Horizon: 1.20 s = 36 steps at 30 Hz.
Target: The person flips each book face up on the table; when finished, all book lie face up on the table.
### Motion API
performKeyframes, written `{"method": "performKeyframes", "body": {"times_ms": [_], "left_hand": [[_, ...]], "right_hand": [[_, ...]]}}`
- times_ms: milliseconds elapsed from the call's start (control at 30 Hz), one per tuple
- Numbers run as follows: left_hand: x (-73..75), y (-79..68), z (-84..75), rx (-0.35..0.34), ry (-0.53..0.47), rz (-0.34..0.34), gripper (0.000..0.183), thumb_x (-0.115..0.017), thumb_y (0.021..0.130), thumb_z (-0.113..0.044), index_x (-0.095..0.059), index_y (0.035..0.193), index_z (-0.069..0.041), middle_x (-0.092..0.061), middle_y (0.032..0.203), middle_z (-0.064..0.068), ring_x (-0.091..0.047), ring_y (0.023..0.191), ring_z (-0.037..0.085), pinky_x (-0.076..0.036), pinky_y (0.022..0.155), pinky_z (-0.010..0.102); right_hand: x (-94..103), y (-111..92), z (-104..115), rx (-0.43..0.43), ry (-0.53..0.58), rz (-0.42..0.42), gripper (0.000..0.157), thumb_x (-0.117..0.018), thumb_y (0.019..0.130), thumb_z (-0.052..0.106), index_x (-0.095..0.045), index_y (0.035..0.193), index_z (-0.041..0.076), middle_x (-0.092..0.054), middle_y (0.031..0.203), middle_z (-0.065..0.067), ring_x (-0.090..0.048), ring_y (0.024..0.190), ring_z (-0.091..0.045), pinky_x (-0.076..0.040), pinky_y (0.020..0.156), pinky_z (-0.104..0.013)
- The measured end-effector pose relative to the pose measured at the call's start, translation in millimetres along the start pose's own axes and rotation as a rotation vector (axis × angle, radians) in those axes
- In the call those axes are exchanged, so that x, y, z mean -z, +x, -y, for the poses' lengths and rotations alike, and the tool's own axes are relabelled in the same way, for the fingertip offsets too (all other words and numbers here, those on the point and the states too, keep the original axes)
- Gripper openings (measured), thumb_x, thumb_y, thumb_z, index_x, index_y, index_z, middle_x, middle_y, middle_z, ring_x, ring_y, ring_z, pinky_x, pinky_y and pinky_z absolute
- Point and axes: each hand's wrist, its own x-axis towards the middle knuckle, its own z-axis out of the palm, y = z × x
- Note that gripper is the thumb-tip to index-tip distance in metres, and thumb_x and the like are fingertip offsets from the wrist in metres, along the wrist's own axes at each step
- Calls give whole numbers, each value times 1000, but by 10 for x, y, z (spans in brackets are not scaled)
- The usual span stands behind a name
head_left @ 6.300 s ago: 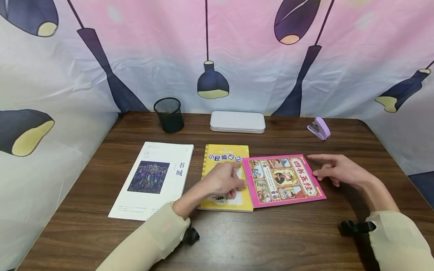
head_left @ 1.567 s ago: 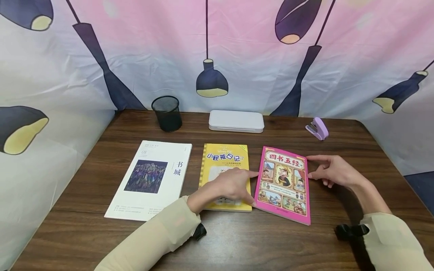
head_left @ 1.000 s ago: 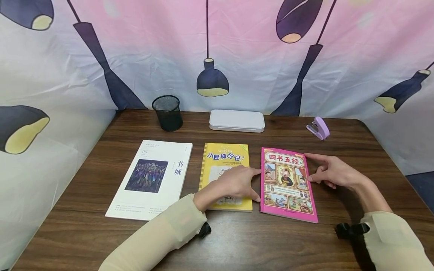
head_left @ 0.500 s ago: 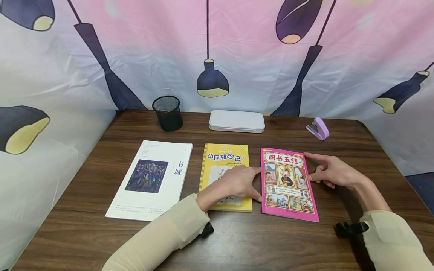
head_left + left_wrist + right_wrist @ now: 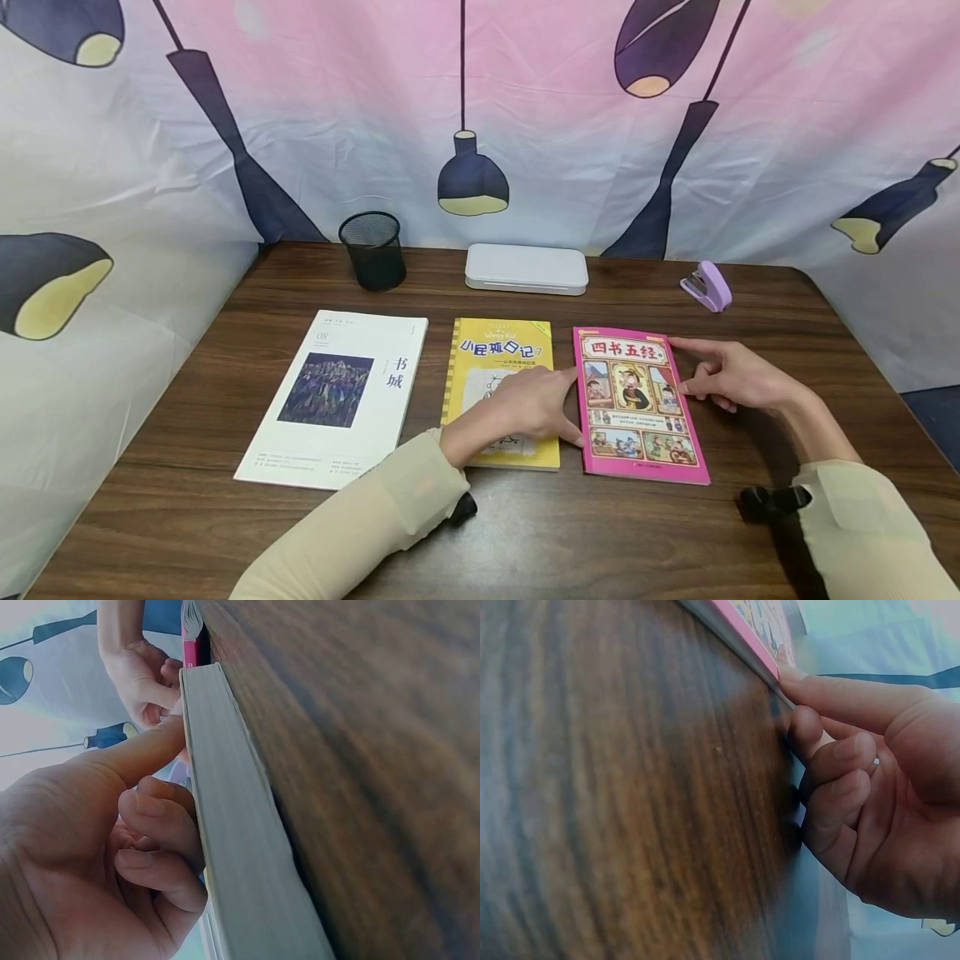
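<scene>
A pink picture book (image 5: 637, 392) lies flat with its title at the far end, between my two hands. My left hand (image 5: 528, 406) reaches over the yellow book (image 5: 517, 358), its index finger and thumb touching the pink book's left edge. In the left wrist view the other fingers of that hand (image 5: 105, 847) are bent against the yellow book's cover (image 5: 232, 795). From the other side, my right hand (image 5: 738, 375) touches the pink book's right edge with straight index finger and thumb. The right wrist view has this hand (image 5: 900, 772) with its remaining fingers curled loosely beside the table.
A white magazine (image 5: 397, 342) lies left of the yellow book. Along the back of the wooden table (image 5: 600, 542) stand a black mesh pen cup (image 5: 375, 258), a white flat case (image 5: 527, 268) and a purple stapler (image 5: 708, 287). A printed cloth hangs behind.
The pink book has turned counterclockwise from sideways to nearly straight, and a gap now separates it from the yellow book. My left hand moved right with its edge; lately only a slight straightening shows.
</scene>
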Motion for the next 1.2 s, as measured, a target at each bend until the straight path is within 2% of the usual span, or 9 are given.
{"method": "performKeyframes", "body": {"times_ms": [267, 533, 900, 1067, 1200], "left_hand": [[3, 9, -2, 4, -12, -4, 106, -88, 81, -57, -36, 166, -20, -64, 150, 8, -67, 128, 27, -60, 86, 39], [-5, 29, 31, 6, -37, -4, 106, -87, 83, -56, -35, 167, -18, -62, 152, 8, -65, 132, 26, -60, 89, 39], [17, 50, -2, 12, -9, -12, 101, -87, 82, -57, -41, 163, -19, -66, 146, 9, -68, 125, 25, -60, 82, 38], [23, 59, -1, 14, -10, -8, 99, -87, 82, -57, -43, 162, -19, -67, 144, 9, -69, 116, 21, -58, 74, 34], [27, 65, -4, 14, -21, -13, 97, -88, 82, -56, -45, 161, -20, -68, 142, 9, -68, 108, 18, -57, 74, 34]], "right_hand": [[9, 12, -12, -4, 19, 11, 84, -75, 97, 16, -29, 166, 4, -61, 73, -6, -49, 53, -11, -45, 49, -29], [50, -12, -62, -21, 74, 92, 96, -78, 94, 15, -20, 170, 10, -57, 67, -5, -48, 50, -12, -45, 49, -28], [56, 3, -47, -32, 24, 92, 98, -80, 93, 18, -20, 170, 11, -59, 67, -8, -47, 48, -12, -44, 48, -28], [58, 25, -39, -38, 27, 103, 98, -80, 94, 19, -19, 170, 12, -59, 69, -7, -47, 49, -12, -45, 48, -28], [78, 35, -21, -45, 36, 119, 98, -79, 95, 18, -17, 171, 13, -59, 69, -8, -47, 49, -12, -45, 49, -28]]}}
